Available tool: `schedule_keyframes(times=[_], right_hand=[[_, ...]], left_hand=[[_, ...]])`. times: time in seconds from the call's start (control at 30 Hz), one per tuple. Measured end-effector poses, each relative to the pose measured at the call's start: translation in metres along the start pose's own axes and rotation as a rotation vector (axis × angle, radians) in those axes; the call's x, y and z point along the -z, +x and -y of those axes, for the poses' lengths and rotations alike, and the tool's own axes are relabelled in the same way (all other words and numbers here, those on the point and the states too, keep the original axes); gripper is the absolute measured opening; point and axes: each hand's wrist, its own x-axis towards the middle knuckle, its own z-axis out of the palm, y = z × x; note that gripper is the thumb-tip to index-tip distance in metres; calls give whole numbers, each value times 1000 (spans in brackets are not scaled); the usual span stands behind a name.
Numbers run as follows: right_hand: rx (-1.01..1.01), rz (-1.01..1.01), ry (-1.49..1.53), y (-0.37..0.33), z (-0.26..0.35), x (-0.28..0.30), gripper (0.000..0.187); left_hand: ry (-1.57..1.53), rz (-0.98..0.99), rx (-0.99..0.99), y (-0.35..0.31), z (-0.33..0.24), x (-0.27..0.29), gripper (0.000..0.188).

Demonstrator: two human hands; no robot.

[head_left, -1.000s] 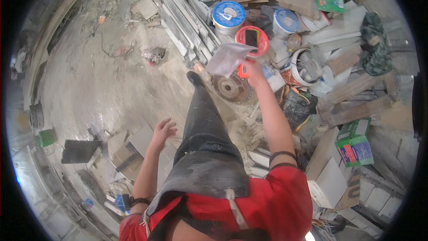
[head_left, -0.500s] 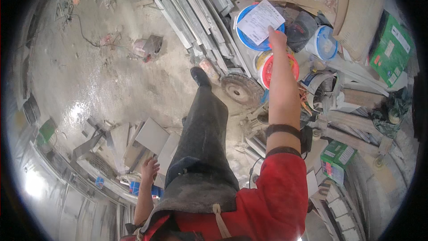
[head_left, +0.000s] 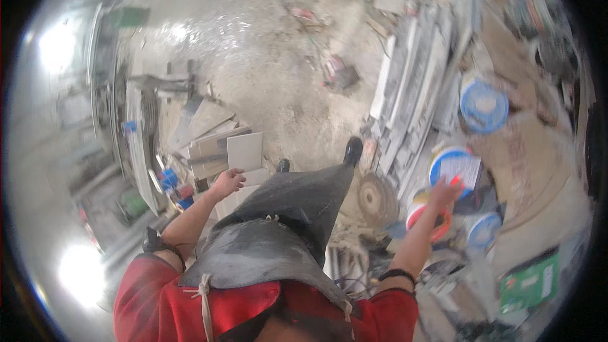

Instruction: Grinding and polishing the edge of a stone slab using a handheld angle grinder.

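Note:
A white printed sheet [head_left: 461, 170] lies on the blue lid of a bucket [head_left: 439, 166] at the right. My right hand [head_left: 446, 194] is at the sheet's near edge. A bright orange-red spot shows by its fingertips. Blur hides whether these fingers grip anything. My left hand [head_left: 228, 183] hangs open and empty, its fingers loosely bent, in front of a pale square tile [head_left: 245, 150]. Just nearer than the sheet stands a bucket with a red rim [head_left: 437, 232], partly covered by my right forearm.
Long grey strips [head_left: 415, 82] lie stacked beside the buckets, with a small wheel [head_left: 377, 199] at their near end. Flattened cardboard [head_left: 519, 164] and a green box [head_left: 529, 285] are at the right. Boards [head_left: 212, 120] lean at the left. A reddish-grey object [head_left: 339, 73] lies on the wet floor.
The view has turned left, so the buckets sit lower and farther right in it. My left arm shows more fully. My right hand stays by the sheet, which still lies on the blue lid.

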Motion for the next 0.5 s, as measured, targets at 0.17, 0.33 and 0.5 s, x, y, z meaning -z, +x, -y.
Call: schedule_keyframes(times=[0.17,0.33,0.5], right_hand=[[303,303,-35,-95,111,-30,72],[771,769,140,-185,313,-13,57],[1060,1050,43,-201,510,6,52]], left_hand=[[-213,-127,131,-5,96,44,47],[-573,-184,295,11,204,56,42],[-327,-297,250,116,309,-4,30]])
